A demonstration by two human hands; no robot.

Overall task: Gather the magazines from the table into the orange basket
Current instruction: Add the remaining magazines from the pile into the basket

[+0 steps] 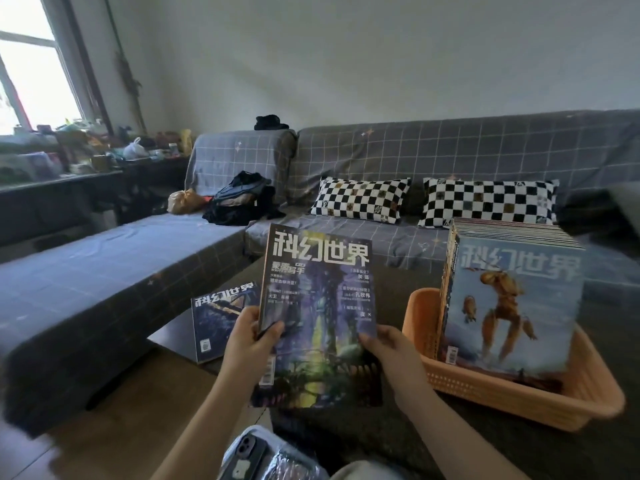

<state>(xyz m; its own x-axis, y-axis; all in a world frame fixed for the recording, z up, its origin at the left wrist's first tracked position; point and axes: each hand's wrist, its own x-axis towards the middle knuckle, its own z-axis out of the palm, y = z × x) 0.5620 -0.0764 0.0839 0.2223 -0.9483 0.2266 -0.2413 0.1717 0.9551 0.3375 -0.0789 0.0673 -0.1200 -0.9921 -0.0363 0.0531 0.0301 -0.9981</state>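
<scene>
Dark table by a grey checked sofa. Both hands clamped on one magazine, left hand and right hand at its lower corners. Upright magazine stack in orange basket at right edge; another magazine near left edge.

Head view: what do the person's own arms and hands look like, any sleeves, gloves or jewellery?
Both forearms are bare as far as the frame shows, no sleeves visible. The left hand and right hand wear no gloves; no rings, watch or bracelets are visible.
</scene>
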